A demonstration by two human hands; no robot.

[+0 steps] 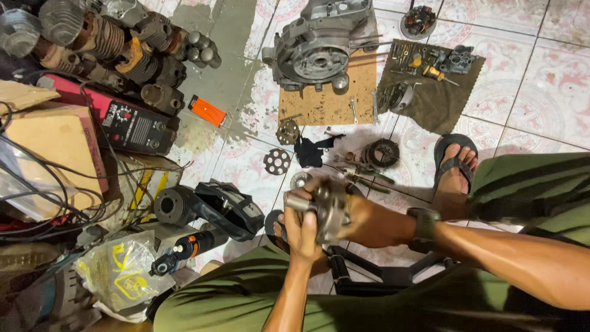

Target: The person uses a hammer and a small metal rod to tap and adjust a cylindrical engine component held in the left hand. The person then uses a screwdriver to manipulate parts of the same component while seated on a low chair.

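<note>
Here, you hold a grey metal engine part (329, 209) above the tiled floor (541, 92), between your knees. Its stubby shaft points left across the view, so its long axis runs roughly side to side. Your left hand (302, 230) comes up from below, fingers wrapped tight around the shaft end. Your right hand (369, 222), watch on the wrist, reaches in from the right and clasps the part's round, ribbed body. Pliers (362, 178) lie just beyond.

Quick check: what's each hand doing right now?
Left hand: closed on the metal engine part, gripping it from below.
Right hand: closed on the same part from the right side.
</note>
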